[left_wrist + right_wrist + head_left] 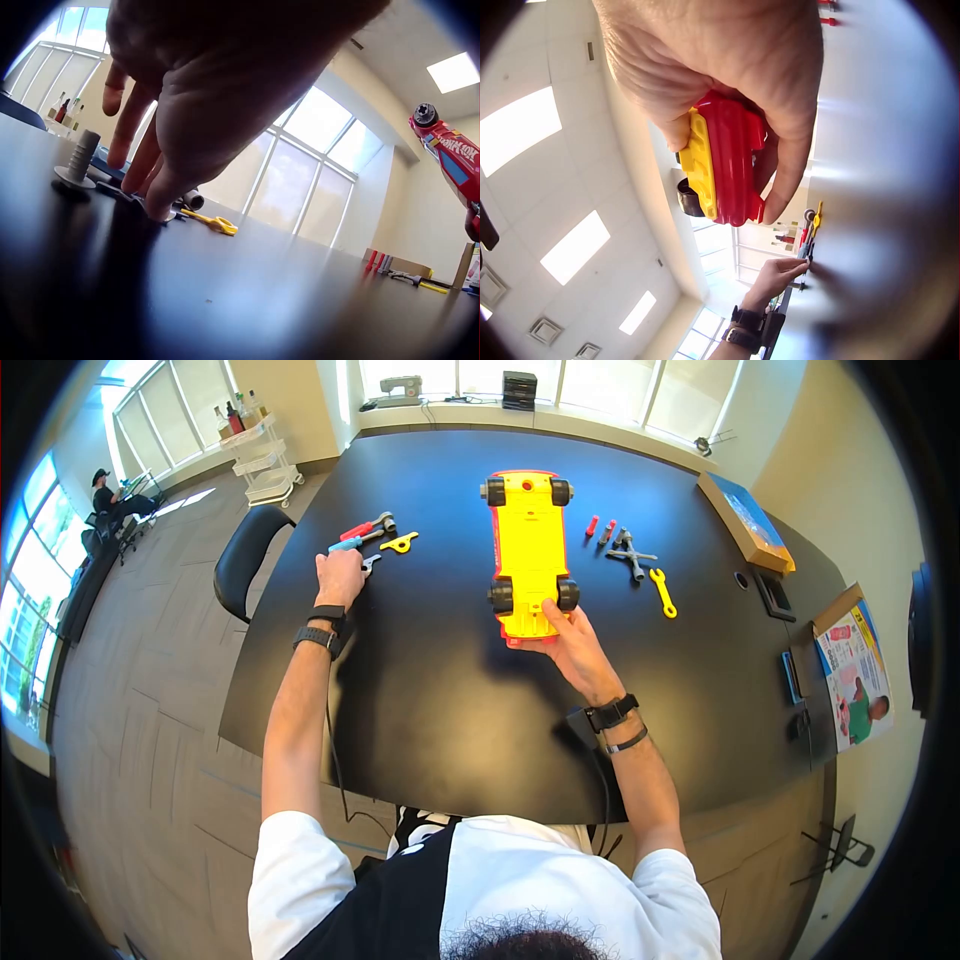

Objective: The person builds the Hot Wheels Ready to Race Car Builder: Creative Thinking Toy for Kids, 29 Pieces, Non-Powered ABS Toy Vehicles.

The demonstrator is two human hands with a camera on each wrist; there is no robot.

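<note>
My right hand (575, 650) holds up a red toy car (530, 545) by its near end, thumb on the yellow underside. Its black wheels face the head camera, and a red bumper shows in the right wrist view. At the left of the table my left hand (340, 577) reaches down, fairly straight fingers at a small grey toy piece (371, 564). Beside it lie a blue-handled toy tool (350, 543), a red-handled toy tool (362, 530) and a yellow toy piece (401, 543). A grey ridged toy bolt (80, 161) stands on its head near these fingers.
Right of the car lie red toy pieces (592, 525), a grey cross-shaped wrench (632, 556) and a yellow wrench (663, 593) on the black table (450, 730). Boxes (745, 520) stand along the right edge. Cables run from both wrists. A black chair (250, 560) is at left.
</note>
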